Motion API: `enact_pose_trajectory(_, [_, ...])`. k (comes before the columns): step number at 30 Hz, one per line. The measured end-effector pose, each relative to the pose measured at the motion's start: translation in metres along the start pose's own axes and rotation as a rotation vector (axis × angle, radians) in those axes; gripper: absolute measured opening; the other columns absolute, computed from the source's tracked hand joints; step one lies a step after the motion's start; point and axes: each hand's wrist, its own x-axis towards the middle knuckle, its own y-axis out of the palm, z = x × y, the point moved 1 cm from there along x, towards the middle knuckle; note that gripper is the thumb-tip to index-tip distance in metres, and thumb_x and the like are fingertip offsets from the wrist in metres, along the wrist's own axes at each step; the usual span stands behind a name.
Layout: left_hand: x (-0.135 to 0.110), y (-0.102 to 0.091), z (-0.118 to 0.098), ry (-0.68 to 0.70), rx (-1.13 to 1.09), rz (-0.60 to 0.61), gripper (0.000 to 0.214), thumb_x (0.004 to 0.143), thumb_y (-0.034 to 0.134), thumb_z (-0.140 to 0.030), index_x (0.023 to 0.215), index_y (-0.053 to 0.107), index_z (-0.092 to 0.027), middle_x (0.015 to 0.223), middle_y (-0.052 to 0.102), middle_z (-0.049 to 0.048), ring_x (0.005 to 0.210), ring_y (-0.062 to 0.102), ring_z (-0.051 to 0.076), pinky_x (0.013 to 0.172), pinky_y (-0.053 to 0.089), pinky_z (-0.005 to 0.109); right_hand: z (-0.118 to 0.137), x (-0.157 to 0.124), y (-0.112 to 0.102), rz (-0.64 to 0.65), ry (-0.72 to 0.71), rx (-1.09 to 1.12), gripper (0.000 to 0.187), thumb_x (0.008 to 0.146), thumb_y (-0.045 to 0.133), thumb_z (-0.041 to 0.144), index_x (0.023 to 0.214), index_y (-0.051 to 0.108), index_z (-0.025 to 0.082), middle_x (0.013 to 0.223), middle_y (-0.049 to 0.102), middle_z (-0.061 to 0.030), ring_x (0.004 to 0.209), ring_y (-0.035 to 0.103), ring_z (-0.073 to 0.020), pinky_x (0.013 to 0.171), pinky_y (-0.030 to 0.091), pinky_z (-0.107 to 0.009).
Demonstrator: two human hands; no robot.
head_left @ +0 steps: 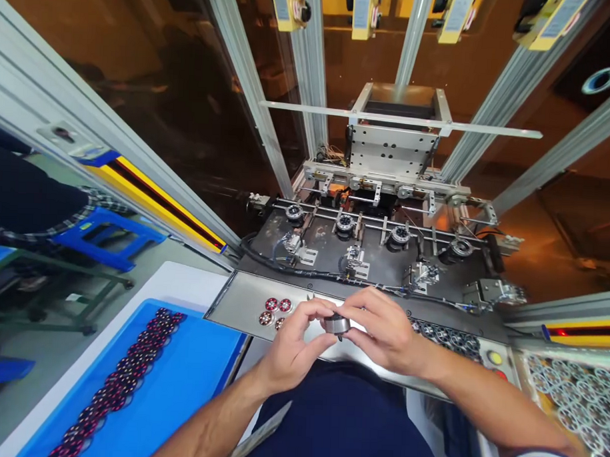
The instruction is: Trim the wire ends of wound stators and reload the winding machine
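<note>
My left hand (pixel 293 345) and my right hand (pixel 384 328) meet over the steel shelf (pixel 232 302) and pinch one small round metal part (pixel 337 323) between their fingertips. Both hands are closed on it. Three red wound stator parts (pixel 275 311) lie on the shelf just left of my left hand. A row of bare silver rings (pixel 446 338) lies on the shelf to the right of my right hand.
A winding machine (pixel 385 238) with several spindle stations stands behind the shelf, inside a framed enclosure. A blue tray (pixel 190 378) at lower left holds several dark red stators (pixel 124 375). A tray of silver rings (pixel 574 398) sits at lower right. Another person sits at far left (pixel 20 198).
</note>
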Motion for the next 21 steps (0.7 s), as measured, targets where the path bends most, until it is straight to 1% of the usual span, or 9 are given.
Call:
enact_pose_trajectory(2, [0.000, 0.002, 0.000, 0.019, -0.028, -0.007, 0.029, 0.092, 0.065, -0.036, 0.115, 0.058, -0.020, 0.108, 0.067, 0.0089, 0.096, 0.065, 0.018, 0.083, 0.054, 0.029, 0.002, -0.005, 0.004, -0.085, 0.003, -0.034, 0.043, 0.091, 0.060, 0.011, 0.134, 0.053, 0.018, 0.094, 0.066, -0.0108, 0.086, 0.061, -0.0214, 0.071, 0.055, -0.037])
enact_pose_trajectory(4, [0.000, 0.002, 0.001, 0.032, -0.013, -0.012, 0.024, 0.092, 0.065, -0.031, 0.113, 0.059, -0.020, 0.108, 0.067, 0.0093, 0.096, 0.066, 0.017, 0.083, 0.055, 0.028, 0.002, -0.008, 0.000, -0.089, 0.031, -0.004, 0.041, 0.089, 0.064, 0.015, 0.129, 0.056, 0.015, 0.097, 0.067, -0.0127, 0.089, 0.062, -0.0224, 0.074, 0.056, -0.039])
enact_pose_trajectory(6, [0.001, 0.002, 0.000, 0.077, 0.070, 0.009, 0.021, 0.092, 0.064, -0.023, 0.112, 0.061, -0.021, 0.108, 0.068, 0.0085, 0.097, 0.068, 0.017, 0.084, 0.056, 0.027, 0.002, -0.006, -0.010, 0.011, 0.124, 0.106, 0.034, 0.090, 0.066, 0.020, 0.123, 0.063, 0.013, 0.108, 0.067, -0.0158, 0.100, 0.063, -0.0230, 0.085, 0.056, -0.041])
enact_pose_trajectory(9, [0.003, 0.000, -0.004, 0.181, 0.265, 0.107, 0.025, 0.091, 0.064, -0.015, 0.115, 0.063, -0.022, 0.112, 0.068, 0.0086, 0.103, 0.068, 0.017, 0.089, 0.055, 0.026, -0.002, -0.001, -0.026, 0.256, 0.333, 0.300, 0.018, 0.094, 0.062, 0.023, 0.105, 0.074, 0.015, 0.128, 0.063, -0.0164, 0.120, 0.061, -0.0219, 0.101, 0.050, -0.039])
enact_pose_trajectory(10, [0.004, 0.000, -0.006, 0.217, 0.330, 0.143, 0.026, 0.091, 0.063, -0.014, 0.116, 0.063, -0.021, 0.112, 0.068, 0.0092, 0.105, 0.068, 0.017, 0.090, 0.055, 0.025, -0.005, 0.000, -0.030, 0.329, 0.389, 0.349, 0.018, 0.095, 0.061, 0.023, 0.101, 0.076, 0.016, 0.132, 0.062, -0.0159, 0.124, 0.059, -0.0212, 0.104, 0.048, -0.038])
enact_pose_trajectory(12, [0.005, 0.000, -0.009, 0.281, 0.435, 0.210, 0.025, 0.092, 0.060, -0.012, 0.116, 0.064, -0.019, 0.112, 0.068, 0.0105, 0.107, 0.068, 0.017, 0.091, 0.055, 0.024, -0.012, 0.001, -0.035, 0.429, 0.443, 0.431, 0.018, 0.094, 0.062, 0.022, 0.100, 0.077, 0.014, 0.137, 0.060, -0.0163, 0.129, 0.057, -0.0212, 0.109, 0.044, -0.036])
enact_pose_trajectory(16, [0.004, 0.001, -0.010, 0.364, 0.555, 0.277, 0.026, 0.092, 0.057, -0.008, 0.116, 0.063, -0.017, 0.114, 0.067, 0.0135, 0.106, 0.070, 0.017, 0.088, 0.057, 0.023, -0.028, -0.004, -0.029, 0.557, 0.415, 0.558, 0.022, 0.094, 0.060, 0.018, 0.109, 0.074, 0.008, 0.142, 0.057, -0.0176, 0.133, 0.054, -0.0224, 0.114, 0.038, -0.031])
enact_pose_trajectory(19, [0.002, 0.001, -0.006, 0.373, 0.612, 0.318, 0.028, 0.091, 0.058, -0.007, 0.117, 0.062, -0.018, 0.116, 0.067, 0.0141, 0.104, 0.070, 0.018, 0.086, 0.058, 0.023, -0.035, -0.005, -0.016, 0.679, 0.338, 0.616, 0.023, 0.095, 0.058, 0.016, 0.108, 0.073, 0.003, 0.136, 0.059, -0.0202, 0.127, 0.058, -0.0235, 0.109, 0.042, -0.028])
enact_pose_trajectory(21, [0.000, 0.000, -0.001, 0.363, 0.616, 0.340, 0.032, 0.090, 0.059, -0.007, 0.120, 0.061, -0.019, 0.117, 0.067, 0.0135, 0.104, 0.071, 0.018, 0.086, 0.059, 0.024, -0.038, -0.004, -0.011, 0.728, 0.304, 0.631, 0.023, 0.095, 0.058, 0.016, 0.104, 0.072, 0.000, 0.130, 0.061, -0.0222, 0.121, 0.061, -0.0237, 0.106, 0.044, -0.027])
